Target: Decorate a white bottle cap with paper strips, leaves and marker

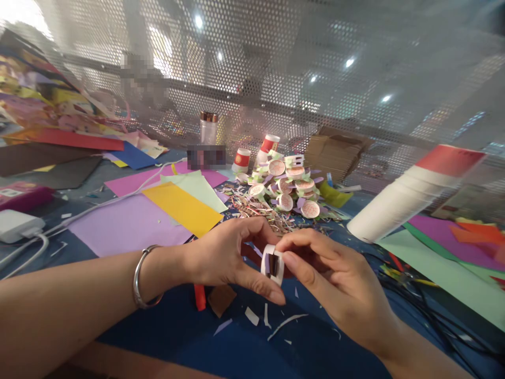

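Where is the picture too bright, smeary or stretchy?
Head view: the top left corner glares white, and light spots dot the mesh panel; head view: the colourful heap looks smeary, the leaning cup stack perhaps stretched; head view: the left hand, right hand and white ring look clearer.

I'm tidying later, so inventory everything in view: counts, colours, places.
Ring: one, white, front centre
Cup pieces: many, white, heaped centre
Scraps: many, mixed, mostly around heap
Cups: two, red and white, behind heap
Cup stack: one, white and red, right
Bottle: one, clear, back
Cardboard: count unclear, brown, behind heap
Paper sheets: many, assorted, left and right
Boxy item: one, magenta, left
Adapter: one, white, left
Cables: several, white left, black right
Red piece: one, red, front
Brown square: one, brown, beside it
Screen: one, grey, back
Tabletop: one, blue, underneath
Bracelet: one, silver, left wrist
Left hand: one, bare, holding ring
Right hand: one, bare, holding ring
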{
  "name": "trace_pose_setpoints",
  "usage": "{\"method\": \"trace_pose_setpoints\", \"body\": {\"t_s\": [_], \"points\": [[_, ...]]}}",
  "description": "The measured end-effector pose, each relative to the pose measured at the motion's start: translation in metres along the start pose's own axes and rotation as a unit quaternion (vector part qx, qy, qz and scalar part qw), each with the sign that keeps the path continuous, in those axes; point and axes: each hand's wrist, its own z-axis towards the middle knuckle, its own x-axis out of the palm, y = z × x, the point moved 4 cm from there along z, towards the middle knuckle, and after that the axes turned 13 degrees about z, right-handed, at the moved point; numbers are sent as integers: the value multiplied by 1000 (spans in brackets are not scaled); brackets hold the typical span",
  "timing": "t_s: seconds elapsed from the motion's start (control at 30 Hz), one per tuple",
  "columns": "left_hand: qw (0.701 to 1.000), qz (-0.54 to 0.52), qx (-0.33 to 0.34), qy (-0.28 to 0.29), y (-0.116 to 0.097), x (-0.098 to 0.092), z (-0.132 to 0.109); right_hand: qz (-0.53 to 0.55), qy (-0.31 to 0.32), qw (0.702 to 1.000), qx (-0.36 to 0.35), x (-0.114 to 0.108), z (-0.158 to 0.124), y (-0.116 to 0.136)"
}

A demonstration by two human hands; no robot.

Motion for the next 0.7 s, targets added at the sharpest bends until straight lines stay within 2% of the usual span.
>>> {"method": "trace_pose_setpoints", "body": {"t_s": [0.17,0.43,0.7], "points": [[1000,-4,-13,9,-2,0,0,-2,10,1000,4,0,1,0],[999,40,3,-3,-1,-2,-1,0,4,1000,4,0,0,-3],[998,15,-24,49,-5,-3,-3,-23,14,1000,-11,-2,1,-1]]}}
